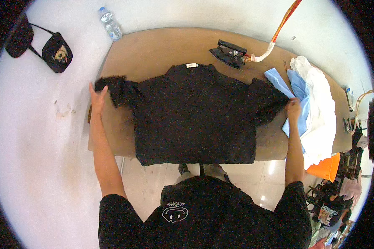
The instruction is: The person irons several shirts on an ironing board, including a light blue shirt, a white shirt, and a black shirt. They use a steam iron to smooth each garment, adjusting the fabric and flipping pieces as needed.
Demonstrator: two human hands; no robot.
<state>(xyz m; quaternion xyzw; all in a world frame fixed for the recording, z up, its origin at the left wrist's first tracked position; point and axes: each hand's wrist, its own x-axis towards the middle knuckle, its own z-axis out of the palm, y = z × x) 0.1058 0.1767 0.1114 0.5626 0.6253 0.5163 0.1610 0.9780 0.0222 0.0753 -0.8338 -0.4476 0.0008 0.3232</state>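
A black short-sleeved shirt (194,118) lies spread over a brown padded table (162,46), its collar with a small label towards the far edge and its hem at the near edge. My left hand (98,96) is at the end of the left sleeve, thumb and fingers spread apart; whether it grips any cloth is unclear. The end of the right sleeve is pinched in my right hand (294,107), beside light blue cloth (299,93). Beyond the shirt's right shoulder rests a black electric iron (229,53), its cord wrapped in white and orange-red.
White cloth (322,115) covers the table's right side, above an orange container (325,168). A plastic bottle (110,23) stands by the far left corner. A black bag (57,53) is at the upper left. Assorted garments (330,199) lie at the lower right.
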